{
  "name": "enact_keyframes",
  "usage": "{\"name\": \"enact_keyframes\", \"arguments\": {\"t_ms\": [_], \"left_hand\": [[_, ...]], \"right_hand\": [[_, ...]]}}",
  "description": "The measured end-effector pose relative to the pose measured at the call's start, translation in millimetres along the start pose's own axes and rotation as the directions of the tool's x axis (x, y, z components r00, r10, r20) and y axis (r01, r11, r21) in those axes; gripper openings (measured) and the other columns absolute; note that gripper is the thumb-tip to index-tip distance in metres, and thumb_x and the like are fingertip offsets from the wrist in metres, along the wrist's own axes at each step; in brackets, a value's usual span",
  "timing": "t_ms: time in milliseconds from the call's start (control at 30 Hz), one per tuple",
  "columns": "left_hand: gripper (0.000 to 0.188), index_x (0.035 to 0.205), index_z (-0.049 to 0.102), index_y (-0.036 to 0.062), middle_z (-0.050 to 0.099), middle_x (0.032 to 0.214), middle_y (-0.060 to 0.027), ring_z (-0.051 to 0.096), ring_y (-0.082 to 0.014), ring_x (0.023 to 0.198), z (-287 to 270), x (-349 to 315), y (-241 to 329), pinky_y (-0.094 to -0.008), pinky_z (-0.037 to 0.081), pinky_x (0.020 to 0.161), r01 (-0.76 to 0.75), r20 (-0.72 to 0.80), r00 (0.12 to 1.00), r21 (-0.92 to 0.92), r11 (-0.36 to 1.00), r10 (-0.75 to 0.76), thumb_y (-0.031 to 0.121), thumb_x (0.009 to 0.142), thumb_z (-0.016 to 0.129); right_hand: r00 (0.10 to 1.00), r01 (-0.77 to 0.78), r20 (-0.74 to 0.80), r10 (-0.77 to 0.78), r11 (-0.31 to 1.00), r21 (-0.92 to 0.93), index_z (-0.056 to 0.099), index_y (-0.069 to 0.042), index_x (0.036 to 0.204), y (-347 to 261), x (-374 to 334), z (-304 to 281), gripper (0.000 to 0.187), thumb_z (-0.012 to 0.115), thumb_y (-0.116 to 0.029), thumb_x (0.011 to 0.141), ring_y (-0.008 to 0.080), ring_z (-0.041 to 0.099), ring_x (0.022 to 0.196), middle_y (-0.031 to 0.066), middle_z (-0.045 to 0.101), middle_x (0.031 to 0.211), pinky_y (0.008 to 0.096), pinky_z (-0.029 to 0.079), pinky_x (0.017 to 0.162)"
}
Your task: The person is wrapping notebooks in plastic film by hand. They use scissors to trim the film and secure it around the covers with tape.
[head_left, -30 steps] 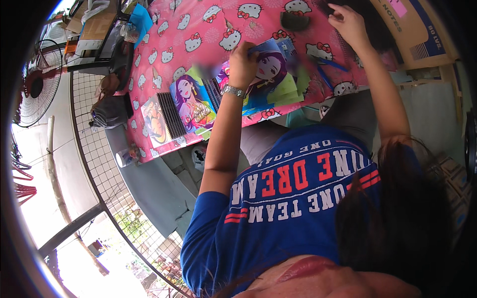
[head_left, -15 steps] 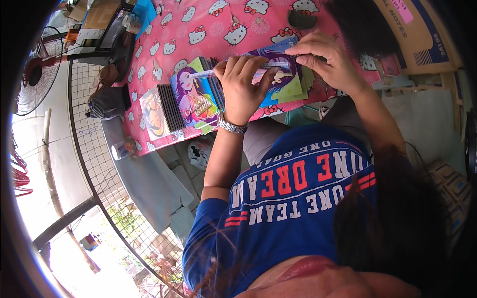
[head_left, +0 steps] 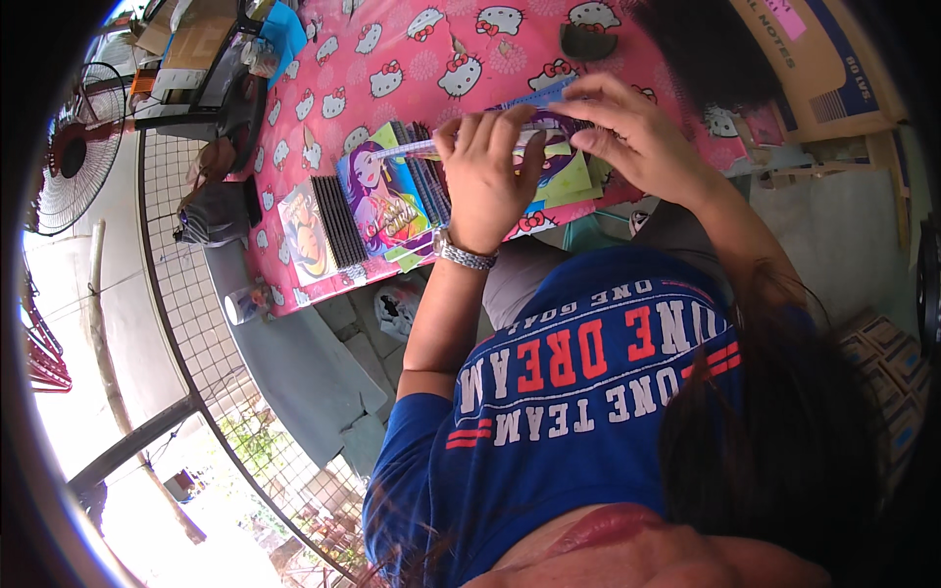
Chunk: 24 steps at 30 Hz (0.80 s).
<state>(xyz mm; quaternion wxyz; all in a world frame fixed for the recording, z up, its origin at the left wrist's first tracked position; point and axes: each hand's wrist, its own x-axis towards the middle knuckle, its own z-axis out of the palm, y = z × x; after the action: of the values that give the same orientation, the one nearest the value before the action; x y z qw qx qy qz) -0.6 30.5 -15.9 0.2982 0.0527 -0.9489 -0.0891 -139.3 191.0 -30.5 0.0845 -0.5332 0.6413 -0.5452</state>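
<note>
My left hand (head_left: 485, 167), with a metal-banded watch at its wrist, is closed over a thin, pale, edge-on strip (head_left: 407, 150), which looks like a notebook's page edge. Beneath it lies an illustrated notebook (head_left: 578, 169) with purple and green artwork and a blue holed edge (head_left: 544, 96). My right hand (head_left: 637, 137) hovers at that notebook's far right side, thumb and fingers parted; whether the fingertips touch it is hard to tell. Left of my left hand stand stacks of spiral notebooks, one showing a purple-haired figure on its cover (head_left: 387, 201), another a pale cover (head_left: 306, 230).
A pink cartoon-cat tablecloth (head_left: 412, 49) covers the table. A dark bowl-like piece (head_left: 588, 41) sits at the far side, near a black bristly mass (head_left: 706, 54) and a cardboard box (head_left: 823, 69). A fan (head_left: 78, 147) stands left, beside a wire grid.
My right hand's fingers have spread from a near pinch, the thumb dropping away from the fingertips. My left hand keeps its grip, shifted only slightly. The whole view has tilted a little.
</note>
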Motion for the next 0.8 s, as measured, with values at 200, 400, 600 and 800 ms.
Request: {"name": "enact_keyframes", "arguments": {"t_ms": [200, 400, 600, 800], "left_hand": [[0.025, 0.109, 0.062, 0.0091, 0.065, 0.092, -0.0043, 0.059, -0.0245, 0.086, 0.5, 4.8, 7.4, -0.0394, 0.037, 0.086, 0.002, 0.035, 0.999, -0.034, 0.999, -0.001, 0.014, 0.085, 0.071], [0.019, 0.102, 0.065, 0.0094, 0.065, 0.089, -0.0038, 0.06, -0.0237, 0.083, -2.8, 5.7, 5.2, -0.0378, 0.037, 0.085, 0.015, 0.098, 0.995, -0.048, 0.999, -0.01, 0.012, 0.085, 0.071], [0.028, 0.11, 0.062, 0.0111, 0.065, 0.089, -0.0026, 0.059, -0.0236, 0.083, -2.7, 1.9, 3.8, -0.0388, 0.037, 0.085, -0.003, 0.056, 0.998, -0.054, 0.999, 0.006, 0.014, 0.084, 0.072], [0.034, 0.113, 0.058, 0.0129, 0.064, 0.093, -0.0026, 0.059, -0.0243, 0.086, -5.2, 4.9, 10.9, -0.0417, 0.036, 0.087, -0.052, 0.077, 0.996, 0.012, 0.999, 0.051, 0.018, 0.083, 0.073]], "right_hand": [[0.992, 0.122, -0.012, -0.128, 0.965, -0.232, 0.07, -0.008, 0.11, -5.4, 8.8, -4.5, 0.027, 0.065, 0.003, 0.085, 0.0248, 0.064, 0.087, 0.0077, 0.059, 0.097, 0.0352, 0.052, 0.074], [0.989, 0.13, -0.064, -0.133, 0.99, -0.06, 0.071, -0.003, 0.108, 1.5, 0.5, 0.3, 0.018, 0.063, -0.006, 0.092, 0.0228, 0.061, 0.088, 0.0089, 0.06, 0.101, 0.0338, 0.05, 0.077], [0.999, -0.017, 0.049, 0.015, 0.999, 0.05, 0.069, -0.003, 0.112, 0.9, 8.6, 0.4, 0.021, 0.065, -0.006, 0.091, 0.0242, 0.064, 0.084, 0.0106, 0.062, 0.094, 0.0342, 0.051, 0.075], [0.997, -0.002, 0.074, 0.014, 0.989, -0.15, 0.058, -0.005, 0.115, -16.7, 10.4, -8.1, 0.028, 0.066, -0.005, 0.088, 0.0299, 0.065, 0.089, 0.0119, 0.059, 0.1, 0.0373, 0.051, 0.075]]}}
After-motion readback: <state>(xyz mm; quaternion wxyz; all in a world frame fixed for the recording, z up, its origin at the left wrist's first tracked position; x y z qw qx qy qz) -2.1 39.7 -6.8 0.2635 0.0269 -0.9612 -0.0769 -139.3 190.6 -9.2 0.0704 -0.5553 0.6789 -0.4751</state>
